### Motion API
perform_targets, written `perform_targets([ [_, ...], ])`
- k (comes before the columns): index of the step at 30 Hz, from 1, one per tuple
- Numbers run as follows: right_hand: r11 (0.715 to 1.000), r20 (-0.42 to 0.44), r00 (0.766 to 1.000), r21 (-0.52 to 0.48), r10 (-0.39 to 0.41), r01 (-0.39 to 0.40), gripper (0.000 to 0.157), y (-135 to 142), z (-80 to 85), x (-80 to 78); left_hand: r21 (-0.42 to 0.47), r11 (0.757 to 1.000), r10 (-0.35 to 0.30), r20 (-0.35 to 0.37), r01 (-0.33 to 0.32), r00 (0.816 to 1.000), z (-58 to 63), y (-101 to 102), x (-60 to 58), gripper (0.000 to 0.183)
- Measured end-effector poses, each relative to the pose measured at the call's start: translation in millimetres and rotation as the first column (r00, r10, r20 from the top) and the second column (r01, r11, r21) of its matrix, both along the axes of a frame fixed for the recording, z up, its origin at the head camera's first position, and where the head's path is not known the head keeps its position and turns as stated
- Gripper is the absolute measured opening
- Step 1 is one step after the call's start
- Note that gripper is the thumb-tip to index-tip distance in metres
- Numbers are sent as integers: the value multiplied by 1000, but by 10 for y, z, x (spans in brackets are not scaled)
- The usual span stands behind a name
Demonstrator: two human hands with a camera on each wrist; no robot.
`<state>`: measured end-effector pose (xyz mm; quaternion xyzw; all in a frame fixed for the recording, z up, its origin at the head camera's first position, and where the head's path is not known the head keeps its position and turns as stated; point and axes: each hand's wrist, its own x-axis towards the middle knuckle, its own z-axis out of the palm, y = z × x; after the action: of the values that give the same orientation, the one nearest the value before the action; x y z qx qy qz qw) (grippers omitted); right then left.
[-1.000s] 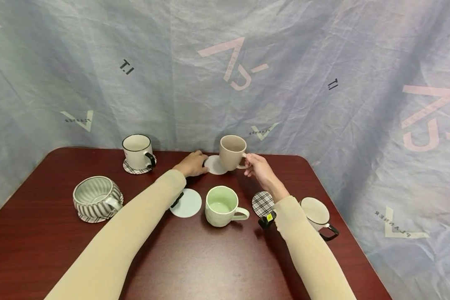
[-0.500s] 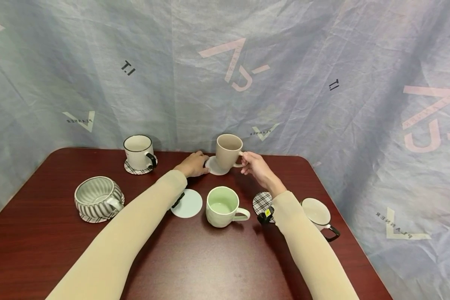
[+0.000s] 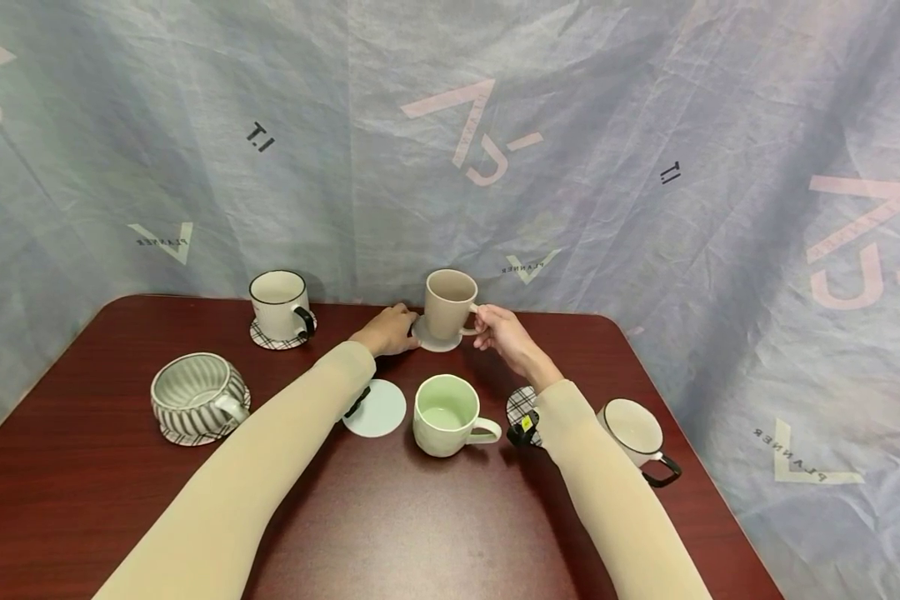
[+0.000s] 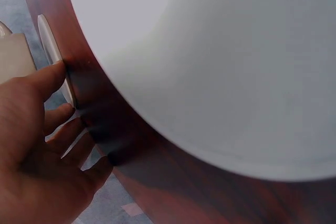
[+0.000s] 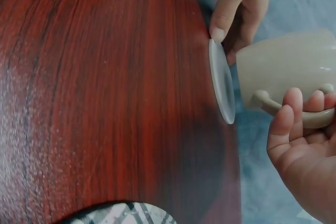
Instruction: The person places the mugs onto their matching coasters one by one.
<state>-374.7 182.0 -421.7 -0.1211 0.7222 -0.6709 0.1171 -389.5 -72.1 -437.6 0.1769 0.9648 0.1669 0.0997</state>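
By its handle, my right hand (image 3: 505, 335) grips a beige mug (image 3: 448, 304), held upright over a pale round coaster (image 3: 431, 337) at the back of the table. A narrow gap shows between mug base and coaster in the right wrist view. My left hand (image 3: 387, 330) rests at the coaster's left edge; its thumb and forefinger touch the rim, and the other fingertips rest on the table in the left wrist view. In front of my hands stand a light green mug (image 3: 444, 417) and another white coaster (image 3: 378, 410), which looms large in the left wrist view.
On the left, a striped cup (image 3: 195, 392) and a white black-handled mug (image 3: 277, 304) stand on checked coasters. Another white mug (image 3: 630, 429) stands at right, partly behind my sleeve. A checked coaster (image 3: 521, 406) lies beside it. A grey curtain (image 3: 390, 192) hangs behind the table.
My right hand has moved left with the beige mug, from the coaster's right side to above it. The left hand has stayed at the coaster's edge.
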Motion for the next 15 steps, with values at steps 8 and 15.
perform_targets([
  [8,1000,-1,1000,18,14,-14,32,-10,-24,-25,-9,1000,-1,-6,1,1000,-3,2,3,64],
  [15,1000,-2,1000,21,18,-17,32,-33,-65,-59,-13,1000,-6,-27,5,1000,-29,-3,-3,63],
])
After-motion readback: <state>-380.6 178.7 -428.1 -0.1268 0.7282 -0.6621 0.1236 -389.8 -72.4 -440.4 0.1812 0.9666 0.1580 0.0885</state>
